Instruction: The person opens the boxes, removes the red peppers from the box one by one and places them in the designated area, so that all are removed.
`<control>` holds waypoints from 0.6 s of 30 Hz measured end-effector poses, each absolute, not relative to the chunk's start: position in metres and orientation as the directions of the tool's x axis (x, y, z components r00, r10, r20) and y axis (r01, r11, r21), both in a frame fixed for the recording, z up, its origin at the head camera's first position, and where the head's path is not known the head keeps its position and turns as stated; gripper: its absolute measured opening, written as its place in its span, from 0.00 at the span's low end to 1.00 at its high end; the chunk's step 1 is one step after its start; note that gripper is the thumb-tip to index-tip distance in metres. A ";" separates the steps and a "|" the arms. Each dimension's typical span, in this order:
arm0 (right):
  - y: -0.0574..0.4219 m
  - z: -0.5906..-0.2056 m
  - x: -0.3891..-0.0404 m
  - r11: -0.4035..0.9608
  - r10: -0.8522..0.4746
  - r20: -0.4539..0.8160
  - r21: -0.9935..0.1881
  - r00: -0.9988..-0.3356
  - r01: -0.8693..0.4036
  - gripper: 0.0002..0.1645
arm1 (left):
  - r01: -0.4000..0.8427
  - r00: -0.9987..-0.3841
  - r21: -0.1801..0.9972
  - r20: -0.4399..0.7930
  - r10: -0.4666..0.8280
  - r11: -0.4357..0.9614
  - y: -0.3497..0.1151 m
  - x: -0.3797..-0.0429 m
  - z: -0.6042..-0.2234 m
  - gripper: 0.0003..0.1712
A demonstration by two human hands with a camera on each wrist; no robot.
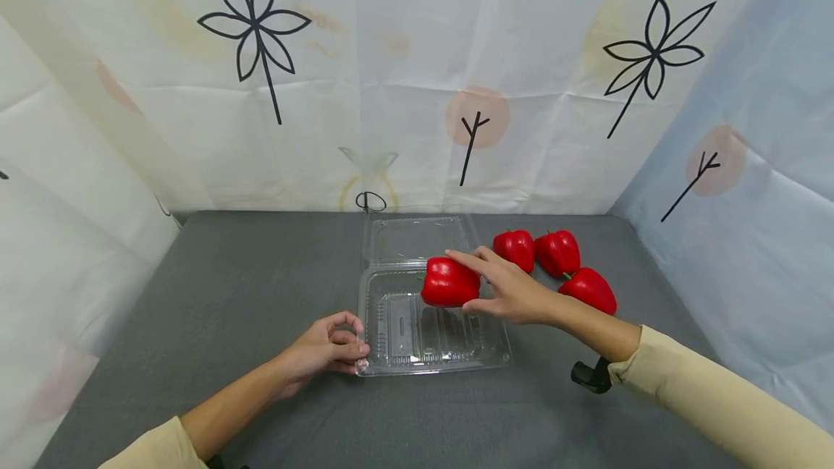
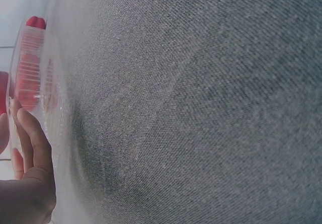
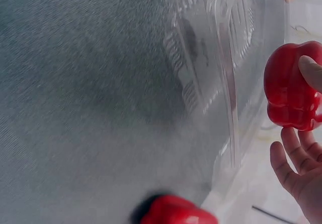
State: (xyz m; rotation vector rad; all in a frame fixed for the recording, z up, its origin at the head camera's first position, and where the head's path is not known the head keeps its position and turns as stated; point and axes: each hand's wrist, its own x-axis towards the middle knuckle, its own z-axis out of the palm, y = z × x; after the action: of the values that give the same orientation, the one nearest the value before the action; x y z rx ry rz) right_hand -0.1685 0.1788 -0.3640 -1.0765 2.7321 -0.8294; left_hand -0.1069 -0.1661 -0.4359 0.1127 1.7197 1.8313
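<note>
A clear plastic clamshell container [image 1: 404, 360] lies unfolded on the grey cloth, its lid [image 1: 417, 237] laid back toward the wall. The left hand [image 1: 329, 342] pinches the container's near left corner between thumb and fingers. Above the container's base, the right hand [image 1: 504, 286] holds a red bell pepper [image 1: 449, 282] on its side, thumb on one side and fingers on the other. In the right wrist view the same bell pepper [image 3: 287, 85] hangs clear of the container. Its green stem points left in the head view.
Three more red bell peppers lie right of the container: one by the lid [image 1: 515, 248], one beside it [image 1: 557, 252] and one nearer [image 1: 589, 289]. White printed cloth walls [image 1: 391, 129] close off the back and sides of the grey table surface [image 1: 260, 273].
</note>
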 end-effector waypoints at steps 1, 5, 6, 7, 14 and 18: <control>0.183 -0.364 -0.168 0.605 -0.648 0.121 -0.518 -0.752 -0.605 0.51 | -0.369 -0.807 0.929 -0.339 0.484 0.036 -0.166 -0.107 -0.437 0.20; 0.197 -0.362 -0.167 0.626 -0.608 0.166 -0.501 -0.776 -0.598 0.53 | -0.359 -0.807 0.932 -0.332 0.488 0.040 -0.166 -0.107 -0.438 0.20; 0.201 -0.361 -0.167 0.631 -0.597 0.173 -0.501 -0.783 -0.592 0.53 | -0.359 -0.807 0.932 -0.332 0.488 0.042 -0.166 -0.107 -0.438 0.20; 0.204 -0.360 -0.166 0.639 -0.585 0.177 -0.501 -0.792 -0.584 0.53 | -0.357 -0.807 0.933 -0.331 0.489 0.042 -0.166 -0.107 -0.438 0.20; 0.234 -0.358 -0.161 0.691 -0.494 0.222 -0.486 -0.841 -0.535 0.52 | -0.356 -0.806 0.933 -0.332 0.490 0.047 -0.165 -0.107 -0.437 0.19; 0.252 -0.358 -0.158 0.734 -0.444 0.254 -0.447 -0.859 -0.512 0.51 | -0.360 -0.805 0.932 -0.335 0.489 0.045 -0.165 -0.106 -0.437 0.19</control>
State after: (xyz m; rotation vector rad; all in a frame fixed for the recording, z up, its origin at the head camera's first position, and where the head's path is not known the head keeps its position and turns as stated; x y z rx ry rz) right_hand -0.1576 0.2520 -0.3583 -0.8436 3.0450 -0.8478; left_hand -0.1064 -0.1650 -0.4374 0.1307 1.7288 1.8224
